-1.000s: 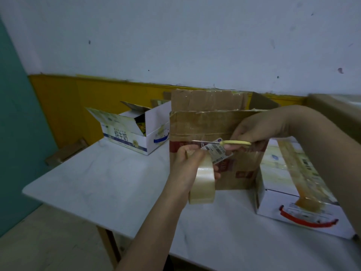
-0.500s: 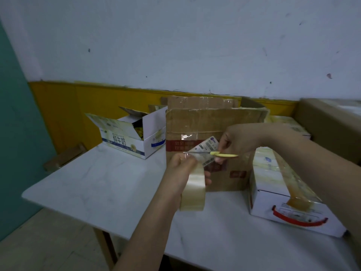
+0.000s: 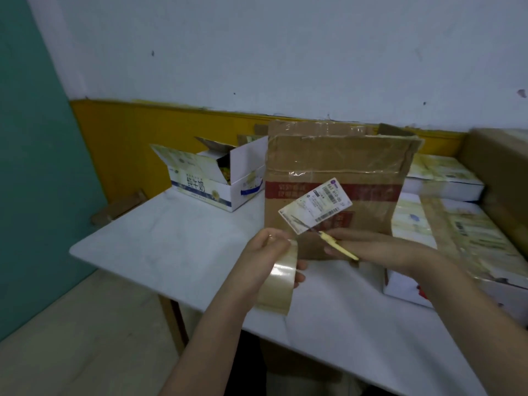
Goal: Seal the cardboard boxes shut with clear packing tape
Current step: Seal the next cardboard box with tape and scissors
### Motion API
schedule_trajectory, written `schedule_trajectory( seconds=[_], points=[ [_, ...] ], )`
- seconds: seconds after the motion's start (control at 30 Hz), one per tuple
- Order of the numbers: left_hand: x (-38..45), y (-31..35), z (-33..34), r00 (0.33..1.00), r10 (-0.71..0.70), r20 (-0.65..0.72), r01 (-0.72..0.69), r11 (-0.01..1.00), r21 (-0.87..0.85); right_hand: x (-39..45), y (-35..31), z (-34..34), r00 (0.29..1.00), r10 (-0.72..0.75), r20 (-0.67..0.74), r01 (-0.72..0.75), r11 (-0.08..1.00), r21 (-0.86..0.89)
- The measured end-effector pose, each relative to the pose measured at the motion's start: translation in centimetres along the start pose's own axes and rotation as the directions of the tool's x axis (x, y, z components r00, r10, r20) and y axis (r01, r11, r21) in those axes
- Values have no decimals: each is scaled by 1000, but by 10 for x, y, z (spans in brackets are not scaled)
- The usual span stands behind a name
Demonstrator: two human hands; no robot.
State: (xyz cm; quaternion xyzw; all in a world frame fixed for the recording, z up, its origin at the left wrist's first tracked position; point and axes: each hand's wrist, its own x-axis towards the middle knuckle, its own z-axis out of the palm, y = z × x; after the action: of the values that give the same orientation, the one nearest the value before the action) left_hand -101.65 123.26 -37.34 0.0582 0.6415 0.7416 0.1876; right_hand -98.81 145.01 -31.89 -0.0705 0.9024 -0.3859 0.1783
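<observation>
Mid-task: your left hand [image 3: 265, 257] grips the tape roll [image 3: 281, 277], right hand [image 3: 371, 250] clamps the scissors [image 3: 328, 238], probably cutting; brown box [image 3: 337, 167] still unsealed at the table [image 3: 171, 247] back edge.

Four boxes [image 3: 337, 178], one tape roll [image 3: 278, 284], one scissors [image 3: 333, 242].
</observation>
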Motion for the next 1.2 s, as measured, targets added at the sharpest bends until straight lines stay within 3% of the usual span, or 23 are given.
schedule_trajectory(
  seconds=[0.07,0.17,0.27,0.33,0.5,0.57,0.63,0.7,0.83,0.97,1.2],
  points=[
    [-3,-4,-10,999,-6,-33,5,999,-39,-2,11,12,992,18,-124,-1,991,132],
    [-8,-6,-21,998,9,-64,-14,996,-87,13,35,32,948,-29,-318,-62,960,-273],
    [-13,-8,-29,996,30,-85,-37,996,-76,28,51,58,947,20,-320,-234,724,-649],
    [-14,-11,-31,994,43,-101,-53,994,-93,34,59,69,943,-67,-326,-215,625,-751],
    [-18,-17,-31,990,95,-103,-102,992,-69,52,67,81,966,-12,-259,-191,641,-744],
    [-20,-19,-31,991,101,-91,-105,993,-48,52,50,82,930,-59,-364,-241,650,-721],
    [-21,-20,-31,991,100,-90,-104,994,-39,51,25,86,832,-256,-492,-68,833,-549],
    [-23,-19,-33,988,114,-108,-117,993,-28,50,-8,94,766,-334,-550,169,929,-329],
    [-35,-16,-43,982,160,-98,-151,984,90,56,-50,105,850,-238,-470,285,958,30],
    [-55,-11,-64,982,161,-103,-143,976,164,67,-66,117,835,-300,-462,336,942,-4],
    [-96,-15,-111,974,146,-172,-92,954,286,79,-96,163,780,-438,-447,358,898,-256]
  ],
)
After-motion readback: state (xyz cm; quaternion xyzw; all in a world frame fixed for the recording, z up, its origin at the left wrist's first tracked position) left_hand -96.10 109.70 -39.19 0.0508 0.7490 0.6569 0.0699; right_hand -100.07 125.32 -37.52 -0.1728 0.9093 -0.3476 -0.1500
